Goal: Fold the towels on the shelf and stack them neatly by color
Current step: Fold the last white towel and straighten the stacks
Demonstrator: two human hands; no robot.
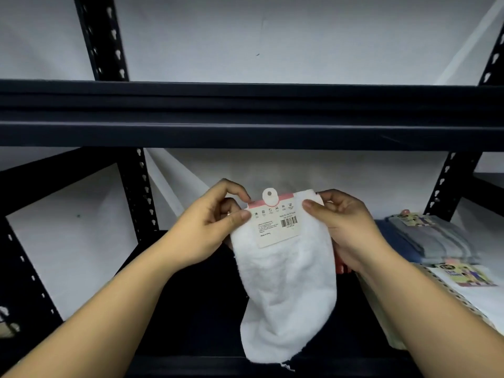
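Both hands, left hand (215, 219) and right hand (341, 222), pinch a white terry towel (286, 282) over the dark metal shelf (191, 309), grey folded towels (431, 238) at its right edge, white wall (272, 36) behind.

The dark shelf board (196, 309) lies bare on the left and centre, giving room between the left upright (139, 192) and the hanging white towel (286, 290). On the right, stacked towels (431, 241) fill the board. The upper beam (245, 115) caps the opening overhead.

White towel's tag (276, 223): barcode; print too blurred.
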